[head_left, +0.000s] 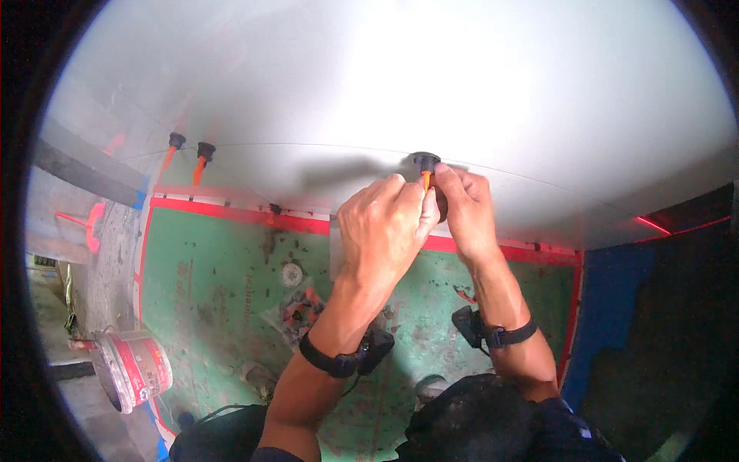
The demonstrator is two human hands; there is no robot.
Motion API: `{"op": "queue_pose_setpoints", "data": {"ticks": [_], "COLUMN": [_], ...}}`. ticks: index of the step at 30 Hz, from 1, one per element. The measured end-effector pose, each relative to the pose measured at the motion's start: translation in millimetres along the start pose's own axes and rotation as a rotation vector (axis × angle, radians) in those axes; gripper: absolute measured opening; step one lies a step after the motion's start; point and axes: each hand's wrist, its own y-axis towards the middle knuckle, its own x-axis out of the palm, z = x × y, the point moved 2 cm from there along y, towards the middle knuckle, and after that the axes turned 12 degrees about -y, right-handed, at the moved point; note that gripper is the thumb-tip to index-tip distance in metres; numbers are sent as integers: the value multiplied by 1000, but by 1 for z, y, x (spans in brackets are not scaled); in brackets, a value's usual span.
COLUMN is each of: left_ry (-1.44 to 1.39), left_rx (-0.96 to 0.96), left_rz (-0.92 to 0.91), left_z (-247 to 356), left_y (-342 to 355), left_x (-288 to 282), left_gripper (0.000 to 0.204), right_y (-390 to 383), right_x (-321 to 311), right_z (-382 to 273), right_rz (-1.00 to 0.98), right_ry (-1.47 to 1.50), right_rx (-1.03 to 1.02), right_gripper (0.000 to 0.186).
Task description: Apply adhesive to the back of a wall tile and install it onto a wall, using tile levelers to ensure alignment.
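Observation:
A tile leveler with a black round cap and an orange handle is set against the thin joint line of the pale glossy wall panel. My left hand has its fingers closed around the orange handle. My right hand pinches at the right side of the black cap, thumb near its rim. Something dark shows between the two hands, partly hidden by the fingers. Further left on the same joint line are two more levelers, one tile leveler beside another tile leveler, their orange handles hanging down.
Green protective sheeting, bordered by red tape, covers the floor below. On it lie a plastic bag of orange and black pieces, a white disc and scattered debris. A red-and-white bucket stands at the left.

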Motion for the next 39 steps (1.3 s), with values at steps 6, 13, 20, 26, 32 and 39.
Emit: {"op": "queue_pose_setpoints", "data": {"ticks": [6, 13, 20, 26, 32, 39], "left_ry": [4, -6, 0, -7, 11, 33], "left_rx": [-5, 23, 10, 37, 9, 40], "left_rz": [-18, -4, -14, 3, 22, -6], "left_z": [-2, -2, -3, -3, -4, -5], "left_y": [-2, 0, -1, 1, -1, -1], "left_x": [0, -1, 0, -1, 0, 1], "left_gripper": [21, 21, 21, 23, 22, 20], "right_y": [-6, 4, -2, 3, 2, -1], "right_x": [-12, -7, -8, -8, 2, -11], "right_z": [-4, -15, -10, -30, 9, -37], "right_rz": [210, -2, 105, 149, -3, 214], "right_ry": [-361, -377, -450, -987, 1, -980], "right_rx": [-138, -208, -186, -384, -14, -427], "right_gripper": [43, 43, 38, 39, 41, 41]}}
